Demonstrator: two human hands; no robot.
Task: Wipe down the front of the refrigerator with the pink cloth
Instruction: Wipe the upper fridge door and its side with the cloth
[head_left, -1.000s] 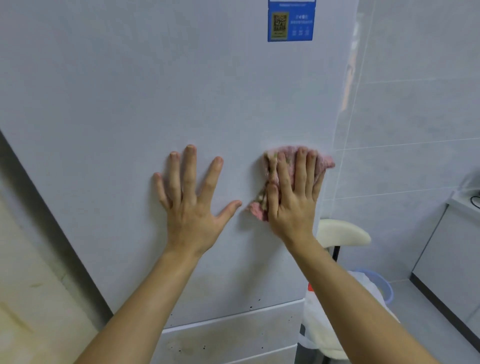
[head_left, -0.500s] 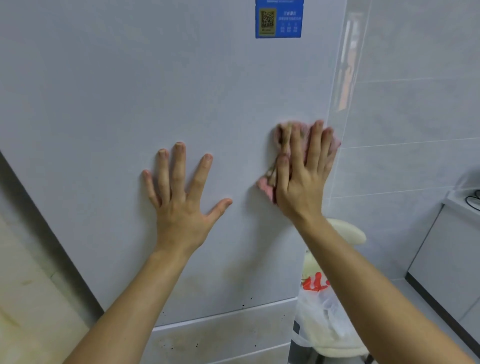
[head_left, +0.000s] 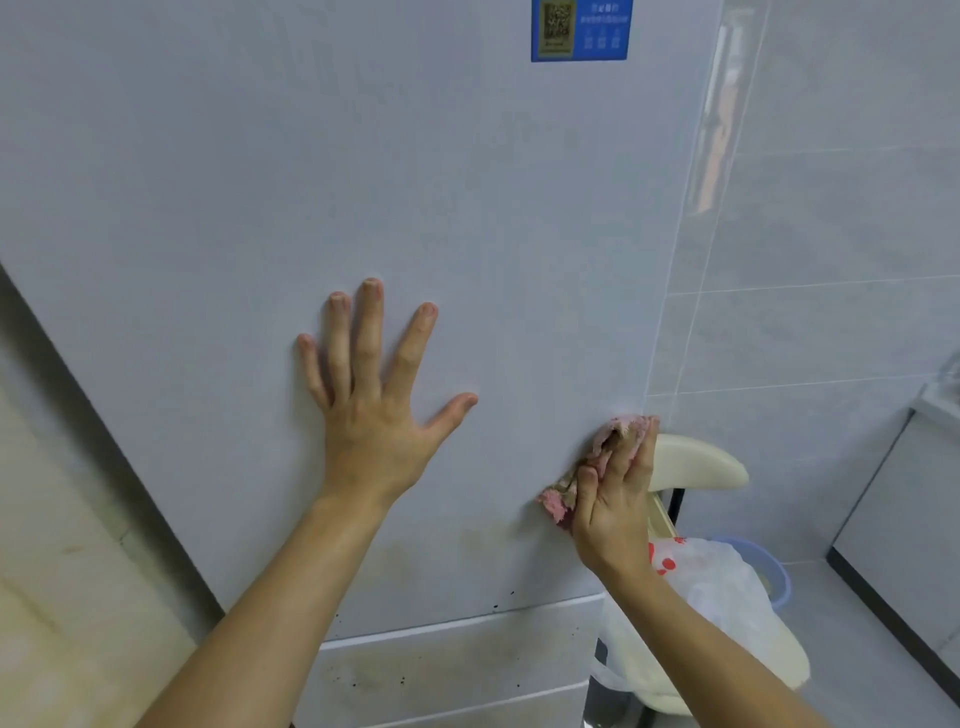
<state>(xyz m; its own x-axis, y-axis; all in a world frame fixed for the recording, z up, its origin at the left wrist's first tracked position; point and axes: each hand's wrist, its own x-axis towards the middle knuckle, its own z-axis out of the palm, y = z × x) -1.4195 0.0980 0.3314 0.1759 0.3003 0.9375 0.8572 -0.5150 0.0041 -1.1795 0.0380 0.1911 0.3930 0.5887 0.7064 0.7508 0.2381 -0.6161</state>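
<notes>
Where right hand (head_left: 614, 501) grips, pink cloth (head_left: 557, 502) beneath

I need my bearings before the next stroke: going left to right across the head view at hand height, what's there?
Left hand flat on the refrigerator door → pink cloth bunched under the right hand at the door's right edge → cream stool seat → white cabinet.

Right side: tiled wall (head_left: 831, 208), cream stool (head_left: 696, 467), white bag (head_left: 727, 587) (red print) in front of blue bin (head_left: 777, 582). White cabinet (head_left: 904, 519) far right. Blue QR sticker (head_left: 582, 28) up top.
</notes>
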